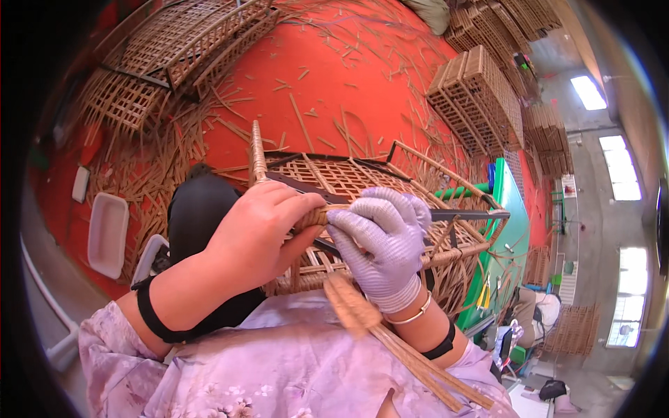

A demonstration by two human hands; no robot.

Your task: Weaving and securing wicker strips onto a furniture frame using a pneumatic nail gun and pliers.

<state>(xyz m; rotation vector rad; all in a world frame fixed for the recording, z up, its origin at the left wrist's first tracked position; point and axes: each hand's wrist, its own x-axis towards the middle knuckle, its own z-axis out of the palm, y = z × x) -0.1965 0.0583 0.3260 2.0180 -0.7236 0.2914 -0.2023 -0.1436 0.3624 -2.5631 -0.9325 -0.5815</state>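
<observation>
A half-woven wicker frame (327, 171) with dark metal bars lies across my lap. My bare left hand (254, 226) is closed, thumb and fingers pinching a tan wicker strip (315, 218) wound in a short roll at a bar of the frame. Against the roll's right end, the fingertips of my right hand (383, 244), in a pale lilac glove, press together on the same strip. Long loose strips (411, 362) run under my right wrist and over my lap; their upper end is blurred. The fingers partly hide where strip and bar meet.
Scattered strip offcuts (185, 146) cover much of the red floor (268, 76). Another woven frame (150, 70) lies at the far left, near a white tray (108, 233). Stacked wicker panels (477, 101) stand at the far right. A green table (505, 209) adjoins the frame's right end.
</observation>
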